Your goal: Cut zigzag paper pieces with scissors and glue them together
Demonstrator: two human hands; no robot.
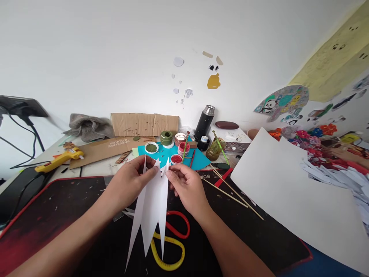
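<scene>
Between my two hands hangs a folded white paper [151, 204] cut into long pointed strips, its sharp tips facing down and more points showing at the top. My left hand [134, 177] pinches its upper left part between thumb and fingers. At the upper right edge my right hand [186, 184] grips the same paper with thumb and fingertips. Below and partly behind the paper lie scissors with one red and one yellow handle [181, 250]; their blades are mostly hidden. All of this is above a dark desk mat [80, 215].
Paint jars [166, 138] and brushes stand on blue paper [203, 161] at the back. A yellow glue gun [62, 159] lies left, near cardboard [95, 150]. Wooden sticks [239, 192] and a big white sheet [288, 200] lie right. A black flask [205, 122] stands by the wall.
</scene>
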